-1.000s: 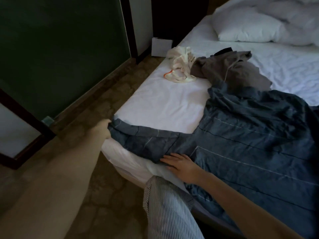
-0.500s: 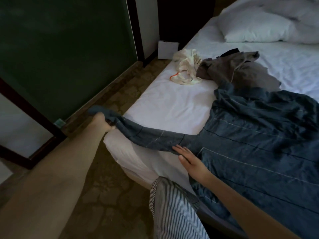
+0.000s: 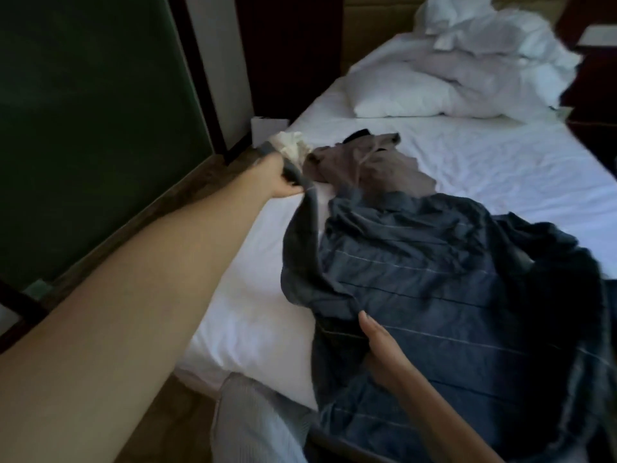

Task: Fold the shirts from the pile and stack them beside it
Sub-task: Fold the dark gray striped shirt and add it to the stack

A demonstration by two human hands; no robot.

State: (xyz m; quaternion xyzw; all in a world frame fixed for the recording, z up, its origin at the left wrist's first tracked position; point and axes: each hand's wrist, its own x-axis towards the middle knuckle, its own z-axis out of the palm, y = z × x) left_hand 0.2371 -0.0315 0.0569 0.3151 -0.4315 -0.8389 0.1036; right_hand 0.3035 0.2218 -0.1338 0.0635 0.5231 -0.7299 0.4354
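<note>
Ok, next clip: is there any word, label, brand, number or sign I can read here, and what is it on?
None can be read in this view.
blue shirt: only thin pale stripes, no label or print showing.
grey shirt and cream garment: plain, no print visible.
white box on the floor by the bed: the side facing us looks blank, but it is too dim and blurred to be sure.

The shirt (image 3: 434, 279) spread before you is dark slate blue, crossed by thin pale lines set well apart. Behind it lies a second shirt (image 3: 377, 168) in plain grey-brown, and beside that a small cloth (image 3: 293, 148) in cream. The bed sheet (image 3: 253, 295) and the pillow (image 3: 400, 98) are plain white. Your trousers (image 3: 253, 426) show fine grey and white stripes. The wall panel (image 3: 83, 111) on your left is dark green.
</note>
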